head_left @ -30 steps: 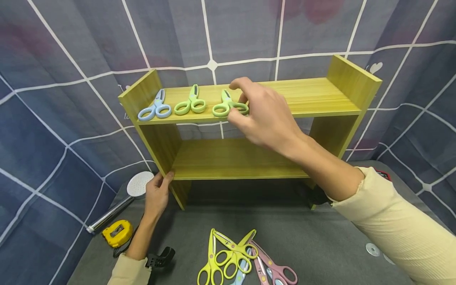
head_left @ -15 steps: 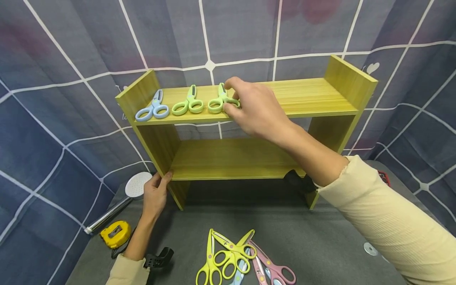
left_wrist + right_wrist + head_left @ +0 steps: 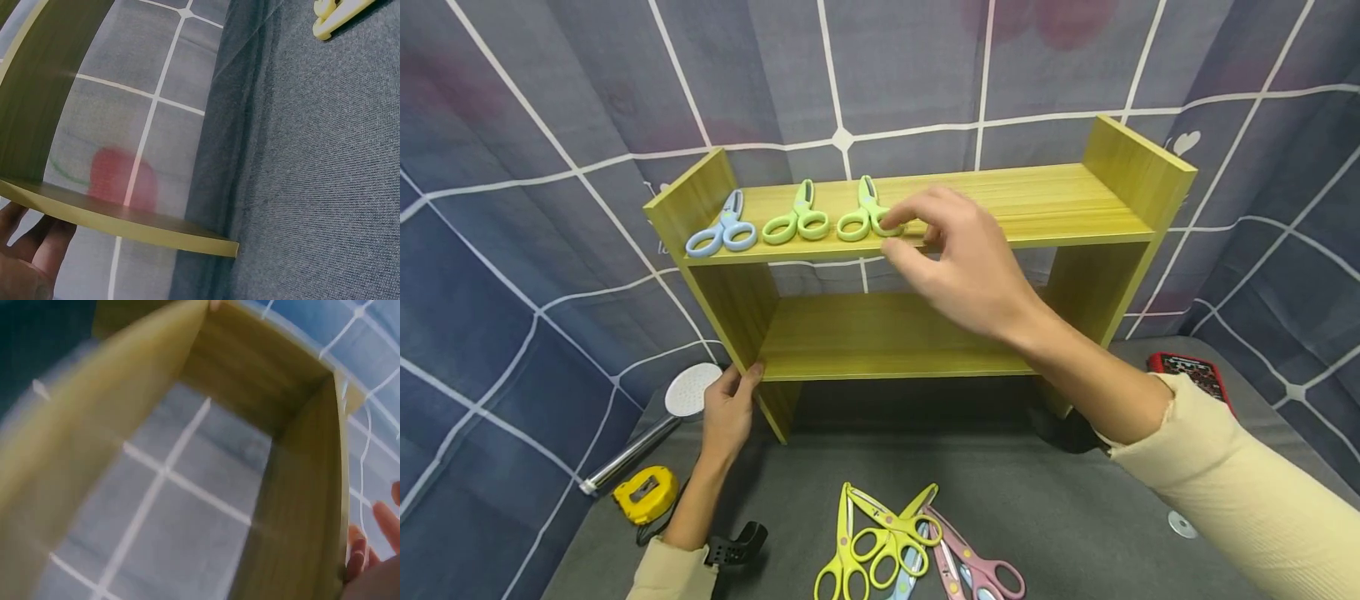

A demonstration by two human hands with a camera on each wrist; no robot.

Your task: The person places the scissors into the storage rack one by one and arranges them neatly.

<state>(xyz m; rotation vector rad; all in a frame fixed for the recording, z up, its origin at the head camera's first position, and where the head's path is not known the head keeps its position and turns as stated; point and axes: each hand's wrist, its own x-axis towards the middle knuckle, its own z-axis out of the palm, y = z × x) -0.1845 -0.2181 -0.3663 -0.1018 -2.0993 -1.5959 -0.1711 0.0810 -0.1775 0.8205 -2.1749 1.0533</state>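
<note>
Three pairs of scissors lie in a row on the top board of a wooden two-tier shelf (image 3: 895, 333): blue scissors (image 3: 727, 227) at the left, green scissors (image 3: 797, 218) beside them, and more green scissors (image 3: 863, 215) to their right. My right hand (image 3: 966, 258) hovers at the right handle loop of that last pair, thumb and fingers spread apart with nothing between them. In the right wrist view its fingers (image 3: 384, 531) show beside the board's edge. My left hand (image 3: 728, 412) grips the shelf's left side panel at the lower board, its fingers (image 3: 53, 244) against the panel.
Yellow scissors (image 3: 842, 550), pink scissors (image 3: 973, 562) and blue scissors lie piled on the grey cloth in front. To the left are a shower head (image 3: 691, 390) and a yellow tape measure (image 3: 646, 493). A red-edged device (image 3: 1191, 372) lies at the right, near a metal disc (image 3: 1182, 524).
My right hand slid the third pair of scissors slightly left, then let go and drew back to the right. My left hand has stayed on the side panel.
</note>
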